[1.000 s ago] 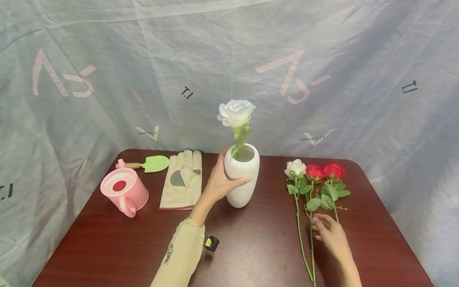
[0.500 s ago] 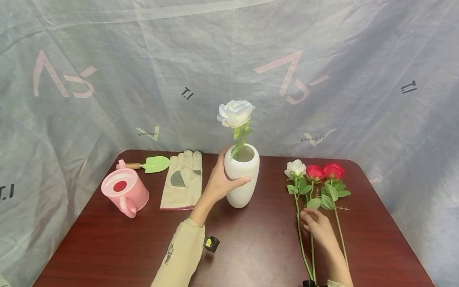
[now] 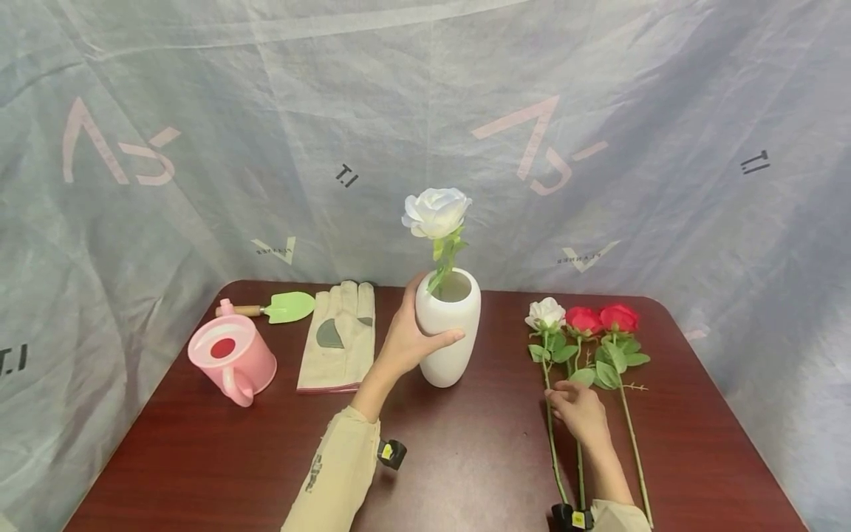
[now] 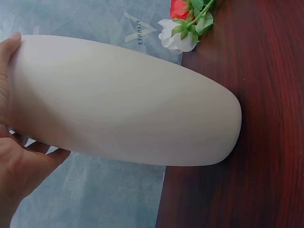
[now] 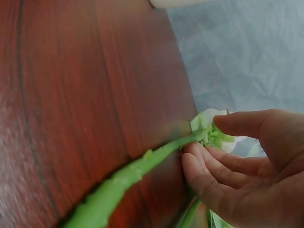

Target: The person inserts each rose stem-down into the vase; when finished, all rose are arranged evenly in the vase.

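Note:
In the head view, my left hand (image 3: pixel 411 338) grips the upper side of a white vase (image 3: pixel 452 355), its thumb across the front. The vase stands upright on the table with a white rose (image 3: pixel 436 213) in it. The left wrist view shows the vase wall (image 4: pixel 133 104) up close. On the right, my right hand (image 3: pixel 582 415) is at the stem of a lying white rose (image 3: pixel 547 315). In the right wrist view, its fingertips (image 5: pixel 191 164) touch the green stem (image 5: pixel 128 178), while the thumb stays apart from them. Two red roses (image 3: pixel 583 321) lie beside it.
At the left of the table (image 3: pixel 465 473) stand a pink watering can (image 3: pixel 255 362) and, behind it, a green trowel (image 3: pixel 289 307) with a wooden handle. A cream work glove (image 3: pixel 337 343) lies between them and the vase. Grey cloth (image 3: pixel 399 89) hangs behind the table.
My right hand has moved left from the red roses' stems to the white rose's stem. That lying white rose has shifted slightly left. My left hand stays on the vase.

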Action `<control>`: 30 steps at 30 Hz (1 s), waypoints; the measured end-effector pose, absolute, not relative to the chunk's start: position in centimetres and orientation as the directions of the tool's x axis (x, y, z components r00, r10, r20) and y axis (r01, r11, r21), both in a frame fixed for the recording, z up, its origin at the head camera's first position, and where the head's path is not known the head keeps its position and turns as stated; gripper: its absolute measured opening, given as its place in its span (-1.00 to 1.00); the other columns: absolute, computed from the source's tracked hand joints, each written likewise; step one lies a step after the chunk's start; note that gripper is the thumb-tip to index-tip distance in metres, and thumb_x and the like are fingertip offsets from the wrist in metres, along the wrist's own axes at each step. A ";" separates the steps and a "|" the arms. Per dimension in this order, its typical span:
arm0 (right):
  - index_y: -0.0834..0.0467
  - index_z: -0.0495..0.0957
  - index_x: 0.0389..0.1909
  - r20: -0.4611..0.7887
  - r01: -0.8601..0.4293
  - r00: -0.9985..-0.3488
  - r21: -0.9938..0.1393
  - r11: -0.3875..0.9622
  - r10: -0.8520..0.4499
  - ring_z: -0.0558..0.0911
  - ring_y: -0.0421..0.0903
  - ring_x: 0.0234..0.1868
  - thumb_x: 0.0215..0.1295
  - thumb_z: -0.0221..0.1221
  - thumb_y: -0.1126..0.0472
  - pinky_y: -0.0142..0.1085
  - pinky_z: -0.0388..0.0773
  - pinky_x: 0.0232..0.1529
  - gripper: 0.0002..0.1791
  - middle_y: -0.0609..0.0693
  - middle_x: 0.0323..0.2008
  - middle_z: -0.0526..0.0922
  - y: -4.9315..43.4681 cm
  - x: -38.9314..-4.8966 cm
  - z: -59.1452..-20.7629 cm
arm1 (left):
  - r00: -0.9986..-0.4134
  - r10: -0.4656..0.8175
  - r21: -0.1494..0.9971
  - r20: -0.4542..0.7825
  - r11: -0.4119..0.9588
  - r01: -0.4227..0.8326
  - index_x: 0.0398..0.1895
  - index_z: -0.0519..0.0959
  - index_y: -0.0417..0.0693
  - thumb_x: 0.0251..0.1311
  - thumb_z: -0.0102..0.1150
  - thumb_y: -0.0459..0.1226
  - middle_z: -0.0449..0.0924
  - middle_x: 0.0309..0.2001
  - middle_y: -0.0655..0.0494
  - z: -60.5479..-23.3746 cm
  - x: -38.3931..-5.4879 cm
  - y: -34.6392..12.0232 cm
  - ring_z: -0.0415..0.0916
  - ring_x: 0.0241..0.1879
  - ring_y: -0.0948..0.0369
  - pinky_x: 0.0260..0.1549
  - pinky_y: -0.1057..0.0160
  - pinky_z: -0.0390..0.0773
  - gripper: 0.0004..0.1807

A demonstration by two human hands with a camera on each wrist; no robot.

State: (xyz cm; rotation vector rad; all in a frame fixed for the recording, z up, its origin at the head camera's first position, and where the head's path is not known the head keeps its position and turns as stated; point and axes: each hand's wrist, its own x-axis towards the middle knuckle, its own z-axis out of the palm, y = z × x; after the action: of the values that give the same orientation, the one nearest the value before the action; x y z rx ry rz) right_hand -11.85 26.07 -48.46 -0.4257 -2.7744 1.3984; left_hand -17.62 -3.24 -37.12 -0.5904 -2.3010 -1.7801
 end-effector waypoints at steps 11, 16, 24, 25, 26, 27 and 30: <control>0.41 0.55 -0.25 -0.003 0.210 -0.958 -0.684 0.699 0.286 0.60 0.15 -0.40 0.14 0.24 0.14 -0.06 0.47 -0.41 -0.64 0.19 -0.47 0.65 25.3 -12.5 -48.6 | -0.901 0.201 0.883 0.384 0.205 0.422 0.39 0.07 0.02 -0.18 0.49 -0.29 0.40 0.10 -0.04 -37.1 -17.7 -3.2 0.40 0.02 0.08 -0.05 -0.01 0.38 0.04; 0.40 0.55 -0.30 -0.028 0.221 -0.961 -0.673 0.706 0.274 0.57 0.08 -0.48 0.11 0.26 0.17 -0.10 0.45 -0.48 -0.68 0.14 -0.51 0.62 25.4 -12.6 -48.8 | -0.904 0.201 0.889 0.378 0.196 0.415 0.39 0.06 0.05 -0.20 0.50 -0.28 0.40 0.11 -0.04 -38.0 -18.2 -3.2 0.40 0.02 0.08 -0.05 -0.01 0.37 0.06; 0.46 0.53 -0.22 -0.131 0.222 -0.970 -0.818 0.530 0.205 0.65 -0.02 -0.50 0.17 0.17 0.28 -0.22 0.58 -0.48 -0.71 0.25 -0.38 0.65 25.7 -12.5 -49.1 | -0.906 0.191 0.886 0.378 0.207 0.414 0.40 0.04 0.25 -0.26 0.54 -0.11 0.40 0.09 0.16 -40.7 -19.9 -3.2 0.40 0.01 0.19 -0.07 0.00 0.38 0.12; 0.47 0.53 -0.21 -0.153 0.233 -0.968 -0.838 0.493 0.197 0.65 -0.01 -0.47 0.18 0.15 0.30 -0.21 0.59 -0.46 -0.73 0.26 -0.37 0.65 25.8 -12.5 -49.1 | -0.904 0.191 0.884 0.382 0.210 0.418 0.39 0.04 0.27 -0.26 0.53 -0.09 0.41 0.08 0.18 -40.7 -20.0 -3.2 0.40 0.00 0.20 -0.07 0.01 0.39 0.11; 0.47 0.53 -0.21 -0.174 0.244 -0.966 -0.855 0.457 0.191 0.65 -0.01 -0.44 0.20 0.13 0.32 -0.20 0.59 -0.43 -0.74 0.25 -0.35 0.64 25.8 -12.5 -49.1 | -0.903 0.191 0.882 0.385 0.212 0.421 0.39 0.04 0.29 -0.26 0.53 -0.07 0.41 0.07 0.20 -40.7 -20.0 -3.2 0.40 -0.01 0.21 -0.08 0.01 0.39 0.10; 0.47 0.54 -0.21 -0.190 0.253 -0.964 -0.866 0.430 0.184 0.64 -0.01 -0.41 0.21 0.12 0.33 -0.19 0.59 -0.41 -0.75 0.24 -0.34 0.64 25.8 -12.5 -49.1 | -0.902 0.192 0.880 0.387 0.213 0.423 0.39 0.04 0.31 -0.25 0.52 -0.06 0.41 0.07 0.21 -40.7 -20.0 -3.2 0.40 -0.01 0.21 -0.08 0.01 0.39 0.10; 0.46 0.55 -0.21 -0.225 0.270 -0.961 -0.882 0.385 0.159 0.63 -0.01 -0.36 0.24 0.07 0.35 -0.16 0.59 -0.36 -0.77 0.23 -0.31 0.63 25.9 -12.3 -49.1 | -0.898 0.198 0.876 0.392 0.217 0.430 0.38 0.03 0.37 -0.24 0.50 -0.03 0.41 0.06 0.23 -40.7 -20.0 -3.2 0.41 -0.01 0.22 -0.09 0.01 0.40 0.08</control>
State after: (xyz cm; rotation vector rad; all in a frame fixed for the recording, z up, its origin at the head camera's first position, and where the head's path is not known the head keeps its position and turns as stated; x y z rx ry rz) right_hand -12.27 25.85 -49.06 -0.4204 -2.6984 1.7519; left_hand -19.98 -3.15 -40.70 -0.6010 -2.2907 -1.7508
